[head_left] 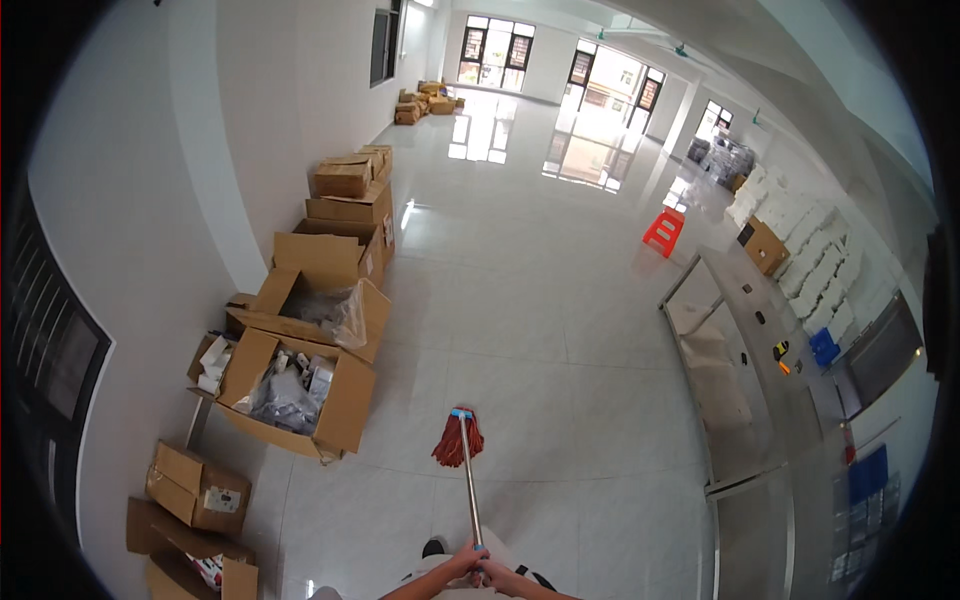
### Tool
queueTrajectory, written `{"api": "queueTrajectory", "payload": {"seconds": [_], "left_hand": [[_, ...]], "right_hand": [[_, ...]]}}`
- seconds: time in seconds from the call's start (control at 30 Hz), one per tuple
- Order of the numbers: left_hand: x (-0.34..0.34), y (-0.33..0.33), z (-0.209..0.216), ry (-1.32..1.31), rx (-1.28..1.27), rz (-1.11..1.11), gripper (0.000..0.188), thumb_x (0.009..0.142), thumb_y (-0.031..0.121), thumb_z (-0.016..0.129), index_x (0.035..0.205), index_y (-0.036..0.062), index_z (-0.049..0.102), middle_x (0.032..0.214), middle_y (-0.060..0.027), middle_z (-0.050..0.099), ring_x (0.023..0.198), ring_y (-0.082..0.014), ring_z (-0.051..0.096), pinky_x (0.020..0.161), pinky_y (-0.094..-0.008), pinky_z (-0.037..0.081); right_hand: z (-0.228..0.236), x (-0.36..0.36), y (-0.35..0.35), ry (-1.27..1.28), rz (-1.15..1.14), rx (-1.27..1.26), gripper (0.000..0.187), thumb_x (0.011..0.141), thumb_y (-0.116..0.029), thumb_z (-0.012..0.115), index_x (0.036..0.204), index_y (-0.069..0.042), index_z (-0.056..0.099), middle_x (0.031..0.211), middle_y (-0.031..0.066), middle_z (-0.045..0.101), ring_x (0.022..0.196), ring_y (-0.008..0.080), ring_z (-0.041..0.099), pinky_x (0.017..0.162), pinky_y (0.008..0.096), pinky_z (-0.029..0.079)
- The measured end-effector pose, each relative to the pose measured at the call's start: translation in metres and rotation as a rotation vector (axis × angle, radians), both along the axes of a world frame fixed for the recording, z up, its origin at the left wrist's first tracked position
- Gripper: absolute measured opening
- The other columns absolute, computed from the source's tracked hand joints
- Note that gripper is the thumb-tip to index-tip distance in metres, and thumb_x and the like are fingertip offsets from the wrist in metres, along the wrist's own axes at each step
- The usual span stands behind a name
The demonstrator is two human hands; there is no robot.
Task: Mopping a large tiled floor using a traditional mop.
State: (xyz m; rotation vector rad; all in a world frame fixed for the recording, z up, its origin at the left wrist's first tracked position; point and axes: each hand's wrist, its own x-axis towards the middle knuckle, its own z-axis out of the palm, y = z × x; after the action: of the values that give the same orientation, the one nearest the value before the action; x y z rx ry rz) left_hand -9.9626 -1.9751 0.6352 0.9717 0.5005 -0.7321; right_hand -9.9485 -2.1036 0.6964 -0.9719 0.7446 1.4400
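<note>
A mop (472, 495) with a metal pole, a blue clamp and dark red strands stretches away from me. Its strands lie on the pale tiled floor (570, 420). My left hand (464, 560) is closed around the upper end of the pole. Just below and to the right, my right hand (493, 574) grips the same pole close to its end. The two hands are nearly touching, and they hide the end of the pole between them.
Open cardboard boxes (345, 425) with plastic-wrapped items line the left wall. More boxes (205, 490) stand at the near left. A metal workbench (745, 300) runs along the right, with a red stool (664, 231) beyond it. White stacked bundles (825, 262) lie behind the bench.
</note>
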Motion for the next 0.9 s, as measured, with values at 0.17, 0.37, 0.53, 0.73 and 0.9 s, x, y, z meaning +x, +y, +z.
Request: {"api": "queueTrajectory", "payload": {"seconds": [0.17,0.37,0.53,0.73,0.9], "left_hand": [[0.135,0.046,0.007,0.005,-0.062,-0.003,0.042,0.086,0.018,0.062,0.119,0.0078,0.039,0.090,-0.0091,0.053,0.059,-0.0202,0.058,0.038,-0.0335,0.050],[0.375,0.108,0.048,-0.031,0.052,-0.129,0.036,0.084,0.016,0.060,0.116,0.0087,0.046,0.083,-0.0100,0.055,0.054,-0.0222,0.058,0.038,-0.0353,0.050],[0.539,0.143,0.066,0.071,0.106,-0.156,0.034,0.086,0.022,0.059,0.114,0.0111,0.043,0.087,-0.0098,0.052,0.045,-0.0222,0.056,0.028,-0.0339,0.047],[0.706,0.176,0.063,0.040,0.053,-0.126,0.032,0.086,0.022,0.061,0.110,0.0099,0.043,0.088,-0.0071,0.054,0.045,-0.0184,0.052,0.029,-0.0316,0.046],[0.865,0.209,0.044,0.034,0.032,-0.145,0.033,0.087,0.023,0.060,0.111,0.0088,0.043,0.088,-0.0063,0.052,0.046,-0.0172,0.049,0.036,-0.0331,0.044]], "right_hand": [[-0.033,0.134,0.043,0.020,0.095,0.036,0.012,0.089,-0.007,0.048,0.099,-0.003,0.052,0.081,0.0042,0.048,0.069,0.0119,0.049,0.060,0.0255,0.045],[-0.168,0.315,0.011,-0.693,0.311,0.394,0.021,0.085,-0.002,0.056,0.105,-0.005,0.053,0.072,0.0093,0.055,0.058,0.0138,0.049,0.052,0.0272,0.046],[-0.041,0.515,0.140,-0.039,0.004,0.078,0.008,0.089,-0.010,0.051,0.092,-0.003,0.054,0.069,0.0088,0.054,0.054,0.0175,0.051,0.049,0.0299,0.046],[-0.027,0.694,0.176,0.140,-0.055,0.115,0.012,0.093,-0.014,0.048,0.085,-0.005,0.050,0.066,0.0049,0.050,0.054,0.0150,0.051,0.047,0.0262,0.045],[-0.032,0.840,0.206,0.007,-0.039,0.021,0.012,0.093,-0.017,0.051,0.090,-0.006,0.051,0.067,0.0040,0.051,0.054,0.0144,0.052,0.047,0.0262,0.045]]}}
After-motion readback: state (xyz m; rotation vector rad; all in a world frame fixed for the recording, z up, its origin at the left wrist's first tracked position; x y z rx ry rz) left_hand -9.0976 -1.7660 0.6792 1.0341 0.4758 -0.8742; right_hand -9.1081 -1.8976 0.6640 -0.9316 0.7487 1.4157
